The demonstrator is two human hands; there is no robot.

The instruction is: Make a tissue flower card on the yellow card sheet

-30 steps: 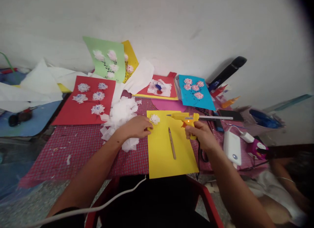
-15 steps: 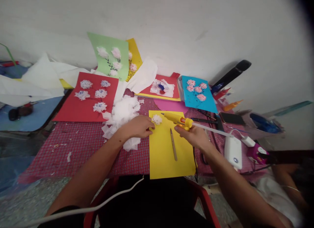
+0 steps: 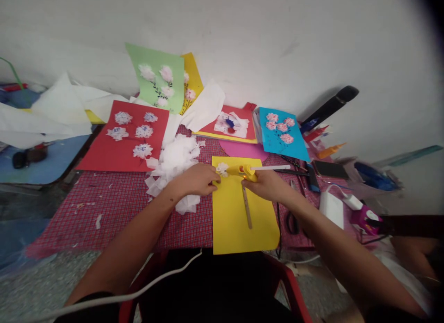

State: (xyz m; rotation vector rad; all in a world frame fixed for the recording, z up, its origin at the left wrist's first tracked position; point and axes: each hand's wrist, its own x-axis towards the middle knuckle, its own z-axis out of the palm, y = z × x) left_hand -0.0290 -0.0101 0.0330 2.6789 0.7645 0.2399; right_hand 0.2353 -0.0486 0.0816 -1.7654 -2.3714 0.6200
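My right hand (image 3: 265,185) is wrapped round a yellow glue gun (image 3: 243,170), with a white glue stick (image 3: 272,167) sticking out of its back. The gun's nozzle is at a small white tissue-paper flower (image 3: 222,169) near the top left corner of a yellow sheet of paper (image 3: 232,226). My left hand (image 3: 200,179) is closed, its curled fingertips at the sheet's left edge beside the flower; what they pinch, if anything, is hidden. A slim pen-like tool (image 3: 247,209) lies on the sheet below the gun. A pile of white tissue pieces (image 3: 176,156) sits by my left hand.
A red card (image 3: 128,138), a green card (image 3: 161,77) and a blue card (image 3: 284,133) with paper flowers surround the work. Scissors (image 3: 292,222), a phone (image 3: 330,169) and a white power bank (image 3: 331,209) are right. Another person's arm (image 3: 416,256) shows at the right edge.
My right hand has moved left and turned the glue gun, bringing its nozzle to the white flower. The glue stick now points right instead of down-right. My left hand has stayed in place.
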